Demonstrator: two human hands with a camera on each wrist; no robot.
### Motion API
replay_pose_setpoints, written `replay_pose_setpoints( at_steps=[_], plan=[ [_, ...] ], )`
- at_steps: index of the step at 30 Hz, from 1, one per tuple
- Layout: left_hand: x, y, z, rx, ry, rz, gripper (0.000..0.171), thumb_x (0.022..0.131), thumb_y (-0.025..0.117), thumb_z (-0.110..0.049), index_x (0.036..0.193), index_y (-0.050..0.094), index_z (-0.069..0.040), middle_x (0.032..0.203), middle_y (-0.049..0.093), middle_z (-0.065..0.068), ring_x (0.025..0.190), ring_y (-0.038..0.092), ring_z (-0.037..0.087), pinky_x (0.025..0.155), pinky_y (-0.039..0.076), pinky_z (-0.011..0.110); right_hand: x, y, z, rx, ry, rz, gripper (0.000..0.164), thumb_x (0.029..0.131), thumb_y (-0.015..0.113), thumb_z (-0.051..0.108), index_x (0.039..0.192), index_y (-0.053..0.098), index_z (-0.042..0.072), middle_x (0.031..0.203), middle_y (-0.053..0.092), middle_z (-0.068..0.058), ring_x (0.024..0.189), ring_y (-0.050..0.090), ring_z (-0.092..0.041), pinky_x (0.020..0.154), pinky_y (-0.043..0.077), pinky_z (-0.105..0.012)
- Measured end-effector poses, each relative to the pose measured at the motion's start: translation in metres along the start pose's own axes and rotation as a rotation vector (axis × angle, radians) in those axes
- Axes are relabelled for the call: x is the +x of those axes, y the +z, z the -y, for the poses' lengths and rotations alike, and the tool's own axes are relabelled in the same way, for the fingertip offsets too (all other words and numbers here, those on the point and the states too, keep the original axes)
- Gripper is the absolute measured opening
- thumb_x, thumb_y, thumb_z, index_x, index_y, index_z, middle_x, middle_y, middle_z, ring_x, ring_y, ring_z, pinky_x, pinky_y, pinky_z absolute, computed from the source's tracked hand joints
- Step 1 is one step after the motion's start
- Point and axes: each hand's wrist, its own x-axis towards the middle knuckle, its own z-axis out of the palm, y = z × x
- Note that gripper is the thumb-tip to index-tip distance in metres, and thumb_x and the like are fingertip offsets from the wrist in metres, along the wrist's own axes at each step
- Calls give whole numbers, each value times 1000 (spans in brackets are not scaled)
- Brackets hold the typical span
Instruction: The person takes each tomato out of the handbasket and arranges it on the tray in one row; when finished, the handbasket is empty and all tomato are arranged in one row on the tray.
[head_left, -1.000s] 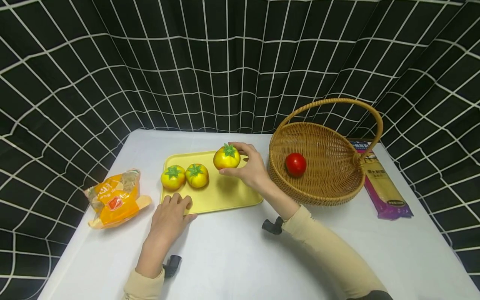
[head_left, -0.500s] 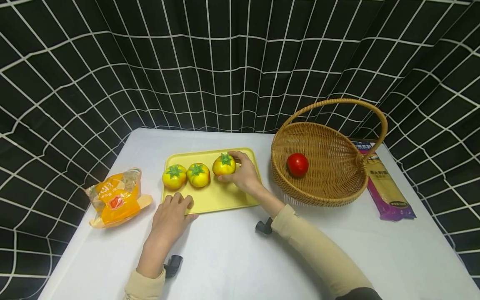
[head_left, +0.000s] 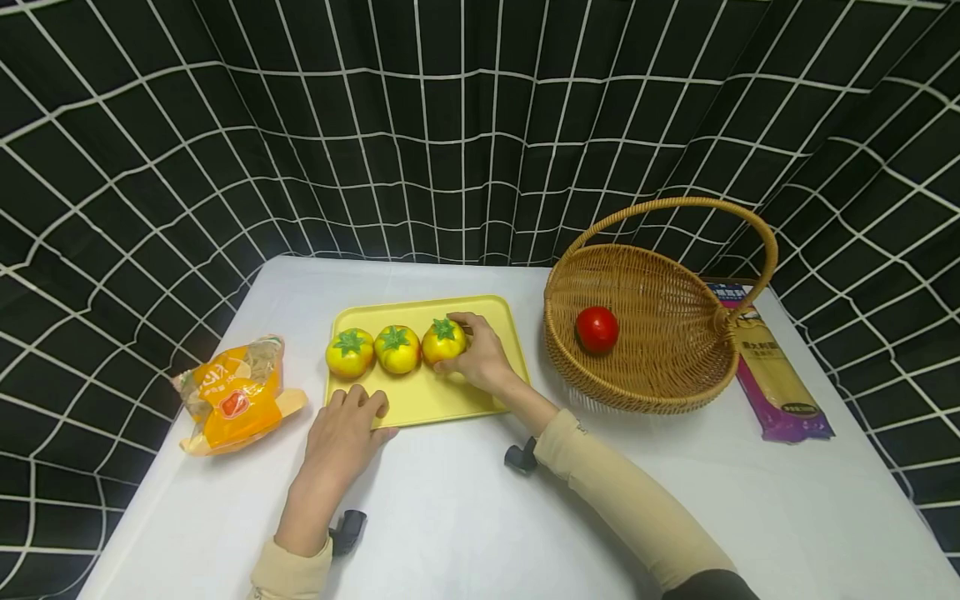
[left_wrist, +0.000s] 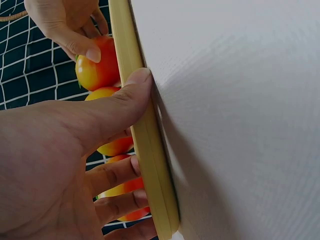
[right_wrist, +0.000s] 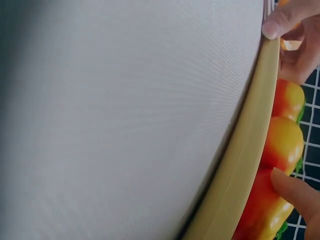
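Note:
My right hand (head_left: 482, 360) holds a glossy yellow-red tomato (head_left: 441, 345) with a green leafy top, thumb at its near side and fingers behind. It sits low over the yellow tray (head_left: 442, 402), at the right end of a row with a middle tomato (head_left: 399, 353) and a left tomato (head_left: 349, 357). My left hand (head_left: 343, 427) grips the tray's front edge near its left corner. In the left wrist view, its thumb (left_wrist: 135, 82) presses the outer wall while the fingers reach over the rim. The right wrist view shows the right thumb (right_wrist: 292, 190) against the held tomato.
A wicker basket (head_left: 667, 333) with a tall handle stands to the right, a red round fruit (head_left: 597, 330) inside. Beyond it lies a purple-and-yellow packet (head_left: 780, 375). On the left is a crumpled orange bag (head_left: 236, 398). A black gridded curtain (head_left: 465, 125) surrounds the white table.
My right hand has lowered the tomato from above the tray and brought it left, close beside the middle one. The left hand keeps its place on the tray edge.

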Motion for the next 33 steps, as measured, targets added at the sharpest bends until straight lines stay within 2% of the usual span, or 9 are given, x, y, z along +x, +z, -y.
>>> replay_pose_setpoints(
  at_steps=[12, 20, 25, 33],
  plan=[
    [0, 0, -3, 4, 5, 5, 31, 91, 84, -26, 113, 66, -12, 106, 55, 8, 102, 50, 33, 85, 43, 45, 0, 2, 1, -6, 4, 16, 94, 71, 94, -3, 153, 52, 15, 156, 51, -13, 144, 51, -34, 125, 36, -47],
    [0, -1, -3, 6, 8, 8, 31, 92, 84, -26, 112, 66, -12, 105, 55, 8, 102, 50, 33, 85, 43, 45, -3, -3, 5, -26, 27, 40, 98, 73, 95, 1, 157, 47, 16, 162, 46, -11, 150, 46, -35, 125, 37, -47],
    [0, -1, -3, 7, 6, 10, 31, 92, 84, -26, 113, 66, -11, 107, 56, 9, 102, 50, 34, 86, 44, 46, -7, -17, 17, -24, 24, 34, 99, 74, 96, 6, 158, 45, 17, 165, 43, -10, 153, 43, -33, 126, 35, -49],
    [-1, -1, -1, 13, 16, -8, 30, 92, 84, -26, 110, 65, -12, 106, 56, 10, 101, 50, 34, 85, 44, 46, -13, -55, 42, 45, -40, 25, 94, 78, 94, 11, 157, 45, 20, 165, 45, -7, 154, 42, -31, 125, 37, -50]
  ],
)
